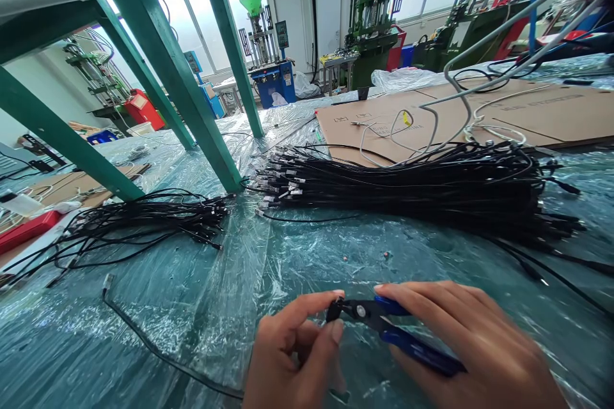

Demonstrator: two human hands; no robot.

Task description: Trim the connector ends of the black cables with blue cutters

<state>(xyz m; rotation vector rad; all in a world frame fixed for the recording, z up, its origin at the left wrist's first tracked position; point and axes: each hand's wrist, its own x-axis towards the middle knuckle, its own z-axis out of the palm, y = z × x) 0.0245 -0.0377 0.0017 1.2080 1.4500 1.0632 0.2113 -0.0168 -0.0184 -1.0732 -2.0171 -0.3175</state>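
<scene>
Near the bottom centre, my left hand (pixel 300 351) pinches a small black cable end (pixel 334 310) between thumb and fingertips. My right hand (pixel 472 339) is wrapped round the blue handles of a pair of cutting pliers (pixel 422 351). The pliers' jaws point left and meet the black piece at my left fingertips; whether they touch or grip it is too small to tell. A black cable (pixel 165 358) with a light metal connector runs across the plastic-covered table to beside my left hand.
A large bundle of black cables (pixel 412 188) lies behind my hands, and a smaller bundle (pixel 148 220) lies at the left. Green metal posts (pixel 177 70) rise from the table (pixel 192 294). Flat cardboard (pixel 542 108) with grey cords lies at the back right.
</scene>
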